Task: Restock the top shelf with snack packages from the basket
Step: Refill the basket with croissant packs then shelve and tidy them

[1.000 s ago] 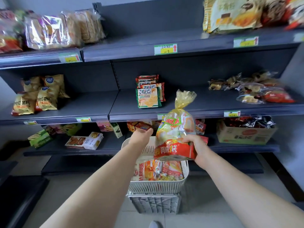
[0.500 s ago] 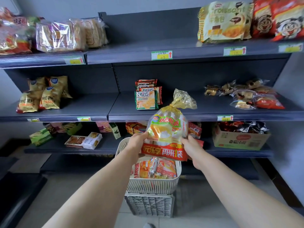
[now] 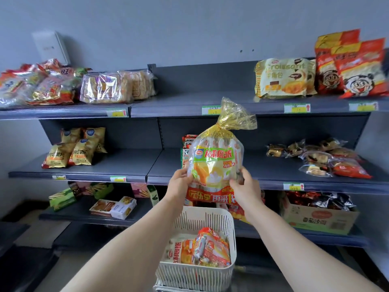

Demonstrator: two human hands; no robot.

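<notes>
Two hands hold one snack bag (image 3: 214,161) upright: my left hand (image 3: 179,183) and right hand (image 3: 247,186) curl fingers (image 3: 235,183) round its sides, basket (image 3: 202,219) below them, top shelf (image 3: 179,104) above.

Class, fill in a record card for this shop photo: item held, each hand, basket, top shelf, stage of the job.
Held: snack bag, clear with a gold tied top, upright, in front of the middle shelf
Left hand: grips the bag's lower left side
Right hand: grips the bag's lower right side
Basket: white, slatted, below the hands, more snack packages inside
Top shelf: bare stretch between bread packs and croissant packs
Stage: bag held above the basket, not yet on the top shelf
</notes>
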